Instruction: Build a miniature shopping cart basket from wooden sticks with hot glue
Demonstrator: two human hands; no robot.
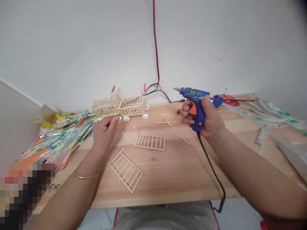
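Note:
My right hand (211, 118) grips a blue hot glue gun (195, 94) by its handle, fingers around the orange trigger, nozzle pointing left above the table. With fingers curled and thumb pressed in, my left hand (104, 132) is in front of two small carts built of wooden sticks. Anything inside its fingers is hidden. The left cart (105, 107) and right cart (131, 105) have red-tipped uprights and white wheels. Two flat ladder-like stick frames lie on the wood, one frame (150, 142) behind and another frame (127, 170) nearer me.
Packaged sticks (59, 137) pile up at the left, and more wrappers (280, 115) lie at the right. Loose sticks (165, 118) are scattered mid-table. The gun's black cord (212, 159) hangs over the front edge. A red-black cable (155, 41) runs down the wall.

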